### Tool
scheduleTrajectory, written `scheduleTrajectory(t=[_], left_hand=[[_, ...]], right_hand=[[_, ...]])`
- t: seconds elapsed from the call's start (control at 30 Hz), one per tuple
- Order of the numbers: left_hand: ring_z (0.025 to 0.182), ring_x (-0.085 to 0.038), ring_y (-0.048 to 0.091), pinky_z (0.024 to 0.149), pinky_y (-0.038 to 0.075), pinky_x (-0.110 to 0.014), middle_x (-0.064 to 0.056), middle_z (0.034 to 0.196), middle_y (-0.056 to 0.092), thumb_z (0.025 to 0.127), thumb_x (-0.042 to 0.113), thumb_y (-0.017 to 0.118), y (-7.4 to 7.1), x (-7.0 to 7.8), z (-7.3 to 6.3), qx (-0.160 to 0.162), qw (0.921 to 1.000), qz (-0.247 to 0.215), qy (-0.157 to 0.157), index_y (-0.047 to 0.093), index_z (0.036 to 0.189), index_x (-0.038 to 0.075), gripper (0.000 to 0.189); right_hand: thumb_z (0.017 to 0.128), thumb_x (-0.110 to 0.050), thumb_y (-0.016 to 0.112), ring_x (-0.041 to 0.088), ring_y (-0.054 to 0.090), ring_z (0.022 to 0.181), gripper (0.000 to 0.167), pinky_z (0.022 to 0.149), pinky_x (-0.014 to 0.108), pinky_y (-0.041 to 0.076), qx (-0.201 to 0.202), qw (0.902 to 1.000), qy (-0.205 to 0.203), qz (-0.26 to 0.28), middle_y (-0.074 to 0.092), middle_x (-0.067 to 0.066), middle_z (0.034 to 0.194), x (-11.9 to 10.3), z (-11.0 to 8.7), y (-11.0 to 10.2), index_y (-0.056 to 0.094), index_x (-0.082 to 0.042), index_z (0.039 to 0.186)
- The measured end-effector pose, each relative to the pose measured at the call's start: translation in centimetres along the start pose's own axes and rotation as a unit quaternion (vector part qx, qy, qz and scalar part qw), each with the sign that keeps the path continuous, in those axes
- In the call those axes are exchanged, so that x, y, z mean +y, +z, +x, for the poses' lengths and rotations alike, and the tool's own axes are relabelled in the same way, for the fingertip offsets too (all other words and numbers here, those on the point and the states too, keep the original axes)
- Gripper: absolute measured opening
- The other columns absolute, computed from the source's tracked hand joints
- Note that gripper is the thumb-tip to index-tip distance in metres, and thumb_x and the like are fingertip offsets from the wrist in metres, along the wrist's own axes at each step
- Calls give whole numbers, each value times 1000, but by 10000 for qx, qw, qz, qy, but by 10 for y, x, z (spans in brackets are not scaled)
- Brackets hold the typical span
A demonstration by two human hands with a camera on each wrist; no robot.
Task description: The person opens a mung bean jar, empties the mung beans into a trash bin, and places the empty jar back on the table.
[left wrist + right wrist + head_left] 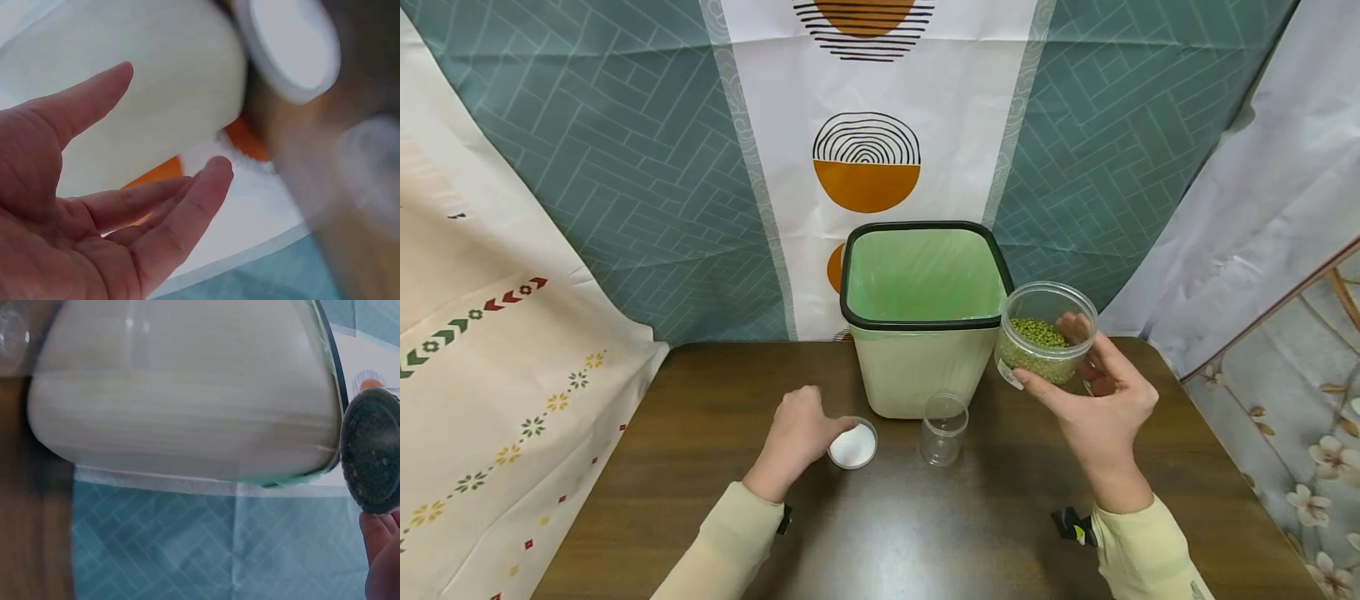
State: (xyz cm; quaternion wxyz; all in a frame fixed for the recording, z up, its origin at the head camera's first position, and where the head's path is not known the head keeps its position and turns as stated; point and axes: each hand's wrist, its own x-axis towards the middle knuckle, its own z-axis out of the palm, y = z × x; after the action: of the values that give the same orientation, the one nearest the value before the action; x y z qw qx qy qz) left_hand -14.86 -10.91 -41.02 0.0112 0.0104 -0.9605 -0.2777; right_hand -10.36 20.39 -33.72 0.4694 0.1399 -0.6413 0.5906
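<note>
My right hand (1108, 396) grips a clear round jar (1049, 287) around its side, thumb at the front. Green mung beans (1037, 333) fill part of the jar, which is held up beside the bin's right rim. In the right wrist view the underside of the jar (375, 450) shows at the right edge. Beside a small round container (853, 446) with white inside, my left hand (801, 429) hovers low over the table. The left wrist view shows the left hand (119, 219) with thumb and fingers apart and nothing between them.
A pale green bin (925, 367) with a black rim stands at the back of the brown table (880, 525). In front of it stands a small clear glass cup (943, 429). Patterned cloth (647, 167) hangs behind and at both sides.
</note>
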Motion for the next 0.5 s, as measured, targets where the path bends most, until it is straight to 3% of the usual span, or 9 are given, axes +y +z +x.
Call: scheduleTrajectory(t=[0.1,0.2,0.37,0.5], left_hand=[[80,-29,64,64,54,-38,-19,92,67,70,41,77,-21,7,6,126,9998,-106,77,64,98,-5,55],[98,-32,63,78,54,-43,-22,113,64,76,42,72,-43,14,14,326,9992,-137,199,61,113,-5,61],[89,-28,64,72,53,-40,-15,104,67,81,38,66,-78,30,27,794,9955,-177,486,65,109,1,46],[86,-26,63,71,52,-39,-12,98,68,84,36,62,-96,46,35,1083,9916,-305,642,66,111,4,42]], right_hand=[[44,22,80,27,67,98,72,83,22,54,17,9992,-32,399,62,33,107,-1,9,0,60,15,113],[45,23,79,28,67,96,71,80,22,55,44,9969,-92,782,62,33,107,-2,20,0,58,18,113],[47,24,77,30,65,96,68,83,25,56,106,9938,-142,1094,62,33,106,-6,36,-2,57,20,112],[47,26,76,32,64,96,65,83,27,56,179,9927,-118,1189,62,33,104,-10,46,-4,57,21,109]])
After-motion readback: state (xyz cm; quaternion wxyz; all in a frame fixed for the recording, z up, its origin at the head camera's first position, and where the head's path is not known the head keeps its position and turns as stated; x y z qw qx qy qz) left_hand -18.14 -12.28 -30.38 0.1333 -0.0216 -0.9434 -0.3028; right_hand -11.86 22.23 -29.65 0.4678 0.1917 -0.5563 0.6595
